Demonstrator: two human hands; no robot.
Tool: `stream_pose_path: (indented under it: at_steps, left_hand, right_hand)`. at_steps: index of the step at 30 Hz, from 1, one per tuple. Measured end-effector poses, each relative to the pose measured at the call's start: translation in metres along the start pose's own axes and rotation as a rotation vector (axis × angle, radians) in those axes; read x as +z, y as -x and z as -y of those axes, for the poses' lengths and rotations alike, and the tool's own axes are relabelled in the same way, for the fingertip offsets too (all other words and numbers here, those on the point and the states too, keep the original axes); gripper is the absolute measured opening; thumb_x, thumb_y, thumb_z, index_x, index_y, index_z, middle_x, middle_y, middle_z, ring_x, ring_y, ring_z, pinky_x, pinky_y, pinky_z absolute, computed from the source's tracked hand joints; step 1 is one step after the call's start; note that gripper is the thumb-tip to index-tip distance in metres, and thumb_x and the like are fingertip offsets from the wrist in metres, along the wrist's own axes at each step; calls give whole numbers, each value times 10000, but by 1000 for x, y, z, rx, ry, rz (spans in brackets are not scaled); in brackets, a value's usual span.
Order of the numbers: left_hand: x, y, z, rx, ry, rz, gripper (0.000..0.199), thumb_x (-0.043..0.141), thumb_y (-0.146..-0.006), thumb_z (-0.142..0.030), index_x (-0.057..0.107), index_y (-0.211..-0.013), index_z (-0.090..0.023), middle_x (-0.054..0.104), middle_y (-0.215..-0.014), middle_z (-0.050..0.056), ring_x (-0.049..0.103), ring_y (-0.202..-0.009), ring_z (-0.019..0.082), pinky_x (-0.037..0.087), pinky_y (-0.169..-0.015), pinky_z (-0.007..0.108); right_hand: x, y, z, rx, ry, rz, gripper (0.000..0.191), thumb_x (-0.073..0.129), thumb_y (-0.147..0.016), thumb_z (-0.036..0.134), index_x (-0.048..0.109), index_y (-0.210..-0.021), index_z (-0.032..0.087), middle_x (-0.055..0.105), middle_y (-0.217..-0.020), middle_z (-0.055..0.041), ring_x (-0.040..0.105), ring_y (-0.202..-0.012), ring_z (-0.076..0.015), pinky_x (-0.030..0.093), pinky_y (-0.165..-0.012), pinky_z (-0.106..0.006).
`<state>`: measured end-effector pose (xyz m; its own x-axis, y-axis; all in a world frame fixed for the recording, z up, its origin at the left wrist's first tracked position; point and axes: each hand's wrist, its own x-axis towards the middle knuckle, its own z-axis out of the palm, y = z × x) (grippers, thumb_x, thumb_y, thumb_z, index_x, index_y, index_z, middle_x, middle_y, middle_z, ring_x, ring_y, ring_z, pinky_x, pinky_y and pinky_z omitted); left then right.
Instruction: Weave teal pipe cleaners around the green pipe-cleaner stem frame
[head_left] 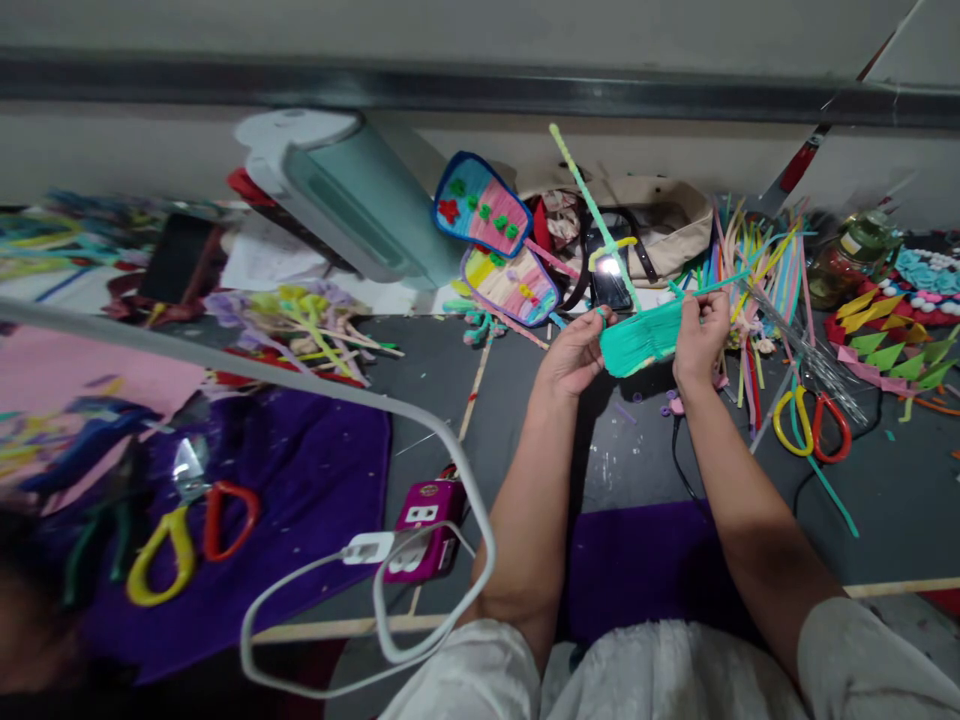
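Note:
A flat turquoise panel of pipe cleaners laid side by side [636, 342] is held up between my hands above the dark tabletop. My left hand [577, 350] pinches its left edge. At the right edge, my right hand [703, 335] has its fingers closed on the panel and on a loose turquoise pipe cleaner [731, 283] that sticks out to the right. Behind the panel rises a pale green pipe-cleaner stem [589, 195] with a yellow crosspiece. Two finished pipe-cleaner fans, one blue-rimmed [484, 205] and one pink and yellow [514, 285], lean at the back.
Loose pipe cleaners [787, 280] and scissors [812, 425] lie to the right. A phone [609, 265] leans on a beige bag [679, 215]. On the left are a purple cloth [315, 470], more scissors [191, 530], a magenta power strip [427, 530] and a looping white cable [480, 500].

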<state>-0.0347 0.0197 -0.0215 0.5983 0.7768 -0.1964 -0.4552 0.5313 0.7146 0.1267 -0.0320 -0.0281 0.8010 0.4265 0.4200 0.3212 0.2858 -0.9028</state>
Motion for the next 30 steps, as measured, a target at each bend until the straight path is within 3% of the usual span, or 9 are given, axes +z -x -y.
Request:
stream_pose_path:
  at_steps: [4,8,11,14,16,22,30]
  left_hand:
    - [5,-1,1,-12,24,-11,291,875,-669,-212,640,-838,-176,663,-810,-19,617,-698,120,510,-653,251]
    - [13,-4,4,39,-85,-167,259,857,-692,-283,652,-814,-182,653,-754,-5,582,-633,125,470,-598,255]
    - [17,-5,7,216,-273,-292,263,855,-692,-321,642,-767,-186,595,-685,-19,510,-574,105,397,-551,238]
    - [18,-3,10,490,-508,-411,249,839,-704,-278,606,-721,-191,561,-682,-33,488,-608,96,377,-586,224]
    - [18,-2,11,590,-661,-487,236,808,-735,-264,584,-702,-196,554,-675,-36,483,-625,102,371,-608,225]
    - [19,4,11,632,-949,-605,235,793,-759,-284,576,-706,-211,557,-686,-29,484,-660,133,362,-664,249]
    - [13,4,11,684,-1016,-618,192,731,-790,-272,568,-705,-215,554,-707,-20,483,-666,147,332,-654,253]
  right_hand:
    - [0,1,2,-1,-9,-5,218,548,-919,364,428,-791,235,430,-729,71,449,-654,-95,417,-674,-241]
    - [-1,1,5,4,-17,0,210,551,-924,366,437,-803,238,447,-758,57,464,-686,-108,451,-718,-258]
    - [-2,3,12,-10,-8,1,204,544,-930,368,439,-809,242,458,-774,47,474,-708,-117,475,-762,-279]
    - [-3,7,21,-39,13,-2,188,543,-929,355,447,-813,243,465,-783,42,488,-728,-123,481,-798,-296]
    - [-3,10,27,-59,26,7,175,543,-929,349,457,-820,242,476,-797,37,507,-755,-129,482,-820,-306]
    - [-1,18,36,-117,10,81,153,536,-936,353,489,-853,234,515,-840,19,544,-808,-131,487,-848,-317]
    - [4,28,40,-276,-6,217,151,497,-958,359,523,-866,242,582,-911,-19,607,-922,-159,515,-925,-377]
